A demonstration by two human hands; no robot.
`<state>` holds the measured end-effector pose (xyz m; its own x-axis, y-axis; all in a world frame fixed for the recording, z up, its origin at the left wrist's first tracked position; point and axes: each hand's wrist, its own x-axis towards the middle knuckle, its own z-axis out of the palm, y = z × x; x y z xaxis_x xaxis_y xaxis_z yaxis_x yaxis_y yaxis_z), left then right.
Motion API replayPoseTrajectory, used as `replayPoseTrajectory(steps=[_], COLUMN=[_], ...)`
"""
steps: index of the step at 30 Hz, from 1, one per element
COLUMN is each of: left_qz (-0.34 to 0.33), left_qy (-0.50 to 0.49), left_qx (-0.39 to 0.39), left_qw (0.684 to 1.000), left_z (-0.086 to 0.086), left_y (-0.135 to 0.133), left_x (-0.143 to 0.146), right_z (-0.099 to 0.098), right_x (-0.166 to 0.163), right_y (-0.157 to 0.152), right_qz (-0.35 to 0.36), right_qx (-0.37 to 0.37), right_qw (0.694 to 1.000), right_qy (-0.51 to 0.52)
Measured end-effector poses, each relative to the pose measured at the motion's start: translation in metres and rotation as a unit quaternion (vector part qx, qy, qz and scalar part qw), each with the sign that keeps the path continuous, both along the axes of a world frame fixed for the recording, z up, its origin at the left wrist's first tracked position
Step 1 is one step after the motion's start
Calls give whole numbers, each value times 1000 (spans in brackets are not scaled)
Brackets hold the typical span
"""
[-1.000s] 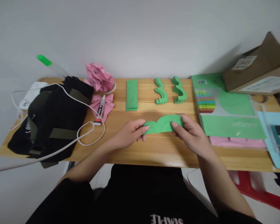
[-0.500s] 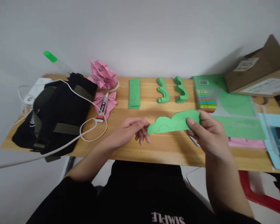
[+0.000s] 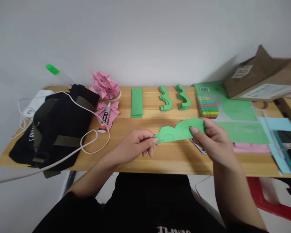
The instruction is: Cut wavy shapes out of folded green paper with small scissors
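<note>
A green paper cut-out with a scalloped upper edge (image 3: 178, 131) is held a little above the wooden table (image 3: 165, 155). My left hand (image 3: 135, 145) pinches its left tip between thumb and fingers. My right hand (image 3: 213, 139) grips its right end, thumb on top. Farther back lie a stack of green folded strips (image 3: 137, 102) and two stacks of wavy green shapes (image 3: 166, 98) (image 3: 183, 97). A blue scrap (image 3: 198, 147) shows under my right hand.
A black bag (image 3: 55, 126) with a white cable (image 3: 94, 142) fills the left side. Pink paper flowers (image 3: 105, 85) and a glue tube (image 3: 103, 118) sit beside it. A coloured paper pack (image 3: 223, 106), pink and blue sheets and a cardboard box (image 3: 264, 77) are at the right.
The cut-out was lifted off the table and shifted right. My left hand briefly let go of its tip, then pinched it again. The view drifted slightly.
</note>
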<state>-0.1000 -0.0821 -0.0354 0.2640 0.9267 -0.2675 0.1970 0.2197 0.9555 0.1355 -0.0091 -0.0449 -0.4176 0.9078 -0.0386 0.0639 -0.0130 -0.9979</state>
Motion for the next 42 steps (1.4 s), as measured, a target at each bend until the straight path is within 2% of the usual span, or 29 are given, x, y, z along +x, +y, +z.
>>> replayPoseTrajectory(steps=[6,13,17,19,26,31,36,42], left_qz=[-29,-28,-80,-80,-16,35,136,216], left_qy=[17,72,69,56,26,48,-8,-61], left_qx=[6,91,121,134,178,201,173,130], left_qw=[999,993,987,986,984,978,976,966], left_z=[-2,0,0,-1,-4,-1,-2,-7], left_y=[9,27,32,32,26,23,27,37], left_x=[-5,0,-2,-3,-2,4,23,38], right_z=[7,8,10,12,19,10,-5,-9], right_x=[0,-5,-6,-8,-16,-25,-43,-57], right_y=[4,10,10,9,-1,3,7,6], right_qz=[39,101,99,92,50,-24,-21,-58], right_qx=[36,68,69,54,13,-39,-72,-80], right_qw=[999,992,992,994,995,992,982,985], right_qy=[-10,-40,-28,-3,84,120,175,140])
